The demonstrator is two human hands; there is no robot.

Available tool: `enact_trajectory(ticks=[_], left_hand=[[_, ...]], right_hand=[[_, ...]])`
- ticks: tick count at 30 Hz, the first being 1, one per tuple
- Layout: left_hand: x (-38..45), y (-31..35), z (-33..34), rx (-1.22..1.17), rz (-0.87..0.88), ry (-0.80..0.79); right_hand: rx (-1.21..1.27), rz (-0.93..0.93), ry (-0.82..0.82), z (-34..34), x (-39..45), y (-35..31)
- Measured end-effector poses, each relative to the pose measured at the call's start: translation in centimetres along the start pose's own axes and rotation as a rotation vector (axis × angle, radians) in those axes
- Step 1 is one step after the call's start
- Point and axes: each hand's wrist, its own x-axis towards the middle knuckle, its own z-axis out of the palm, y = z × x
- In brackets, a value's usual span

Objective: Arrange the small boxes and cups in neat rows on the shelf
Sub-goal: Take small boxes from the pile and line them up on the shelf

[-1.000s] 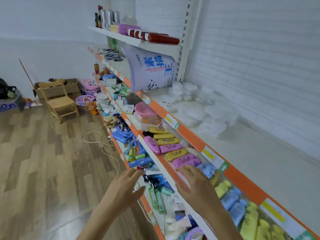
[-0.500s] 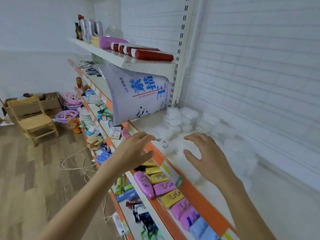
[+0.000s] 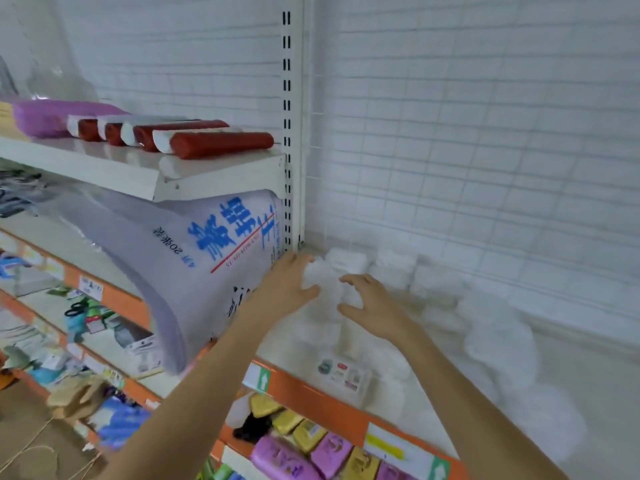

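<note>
The left hand [image 3: 287, 289] touches a stack of white cups [image 3: 320, 278] from the left side, fingers curved on it, thumb underneath. I cannot tell if the grip truly holds the stack or only rests on it. The right hand [image 3: 370, 306] is spread wide, just right of that stack, holding nothing. It looks ready to come in from the other side, so both hands can steady or slide the stack without tipping it.

More white cups [image 3: 394, 268] stand behind and to the right of that stack, blurry and messy, not yet in rows. A small box [image 3: 343, 374] with colored labels lies in front of the stack, near the orange edge of the shelf [image 3: 311, 396]. A big white bag [image 3: 194, 271] leans just left of the stack.
</note>
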Motion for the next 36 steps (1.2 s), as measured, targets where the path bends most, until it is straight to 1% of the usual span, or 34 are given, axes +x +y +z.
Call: enact_trajectory(ticks=[3,5,7,9,11,14,18,20,23,27,30,32,34,36], left_hand=[[1.7,-1.0,0.9,-0.136,-0.069,-0.083],[2.4,-1.6,1.8,-0.207,-0.104,-0.108],[2.6,-2.3,2.8,-0.244,-0.093,-0.142],[2.6,-2.9,3.6,-0.357,-0.068,-0.171],[2.7,-3.4,4.1,-0.443,-0.056,-0.151],[2.8,-3.6,3.8,-0.445,-0.036,-0.13],[3.1,-4.6,3.8,-0.424,0.041,-0.131],[3.0,-5.0,3.8,-0.45,0.037,-0.134],[2.7,-5.1,3.9,-0.506,0.038,-0.086],[2.9,-4.3,2.8,-0.517,0.105,0.003],[2.7,-3.5,2.0,-0.565,0.142,0.004],[2.5,-3.1,1.8,-0.602,0.134,0.018],[2.4,-2.8,1.6,-0.677,0.098,0.048],[2.6,-2.6,1.4,-0.714,0.076,0.075]], right_hand=[[0.003,0.053,0.016,1.7,1.3,-0.4],[0.013,0.086,0.012,2.5,1.9,-0.5],[0.046,0.113,-0.01,3.1,2.4,-0.7],[0.086,0.14,-0.003,3.6,2.8,-0.8],[0.113,0.162,0.037,3.8,3.0,-0.6],[0.124,0.144,0.095,3.8,3.3,0.0],[0.138,0.105,0.147,3.8,3.2,0.4],[0.168,0.084,0.156,3.7,3.0,0.5],[0.218,0.053,0.169,3.5,3.0,0.8],[0.304,0.035,0.16,3.2,2.9,0.8],[0.403,0.041,0.138,2.6,2.3,0.8],[0.435,0.04,0.153,1.9,1.8,1.0],[0.408,0.039,0.194,1.2,1.3,1.5],[0.393,0.083,0.226,0.4,0.9,1.8]])
